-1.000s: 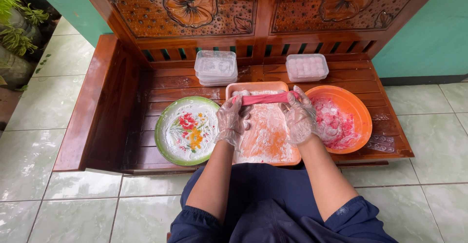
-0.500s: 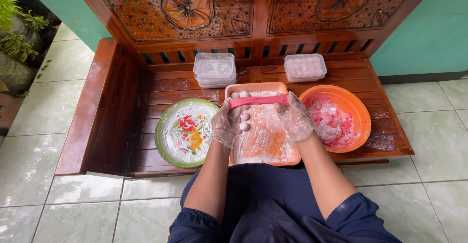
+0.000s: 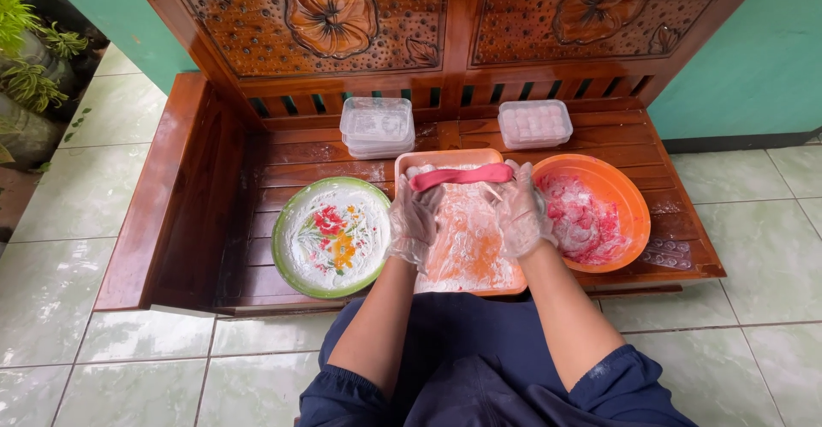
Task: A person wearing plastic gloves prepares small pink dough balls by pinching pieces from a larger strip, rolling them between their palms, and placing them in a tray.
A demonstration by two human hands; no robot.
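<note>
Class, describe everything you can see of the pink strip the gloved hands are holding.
The pink strip looks like soft dough rolled into a long, smooth, slightly bowed rope. It lies roughly level, stretched crosswise above the far end of the floured orange tray. The left hand pinches one end and the right hand the other, both in clear plastic gloves. Its surface looks matte.

Tray [image 3: 445, 157] hemmed by plate [image 3: 331, 237], bowl [image 3: 612, 191]

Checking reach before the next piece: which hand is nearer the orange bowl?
Right. The right hand sits beside the orange bowl, near its left rim. The left hand is farther off, across the floured tray.
</note>
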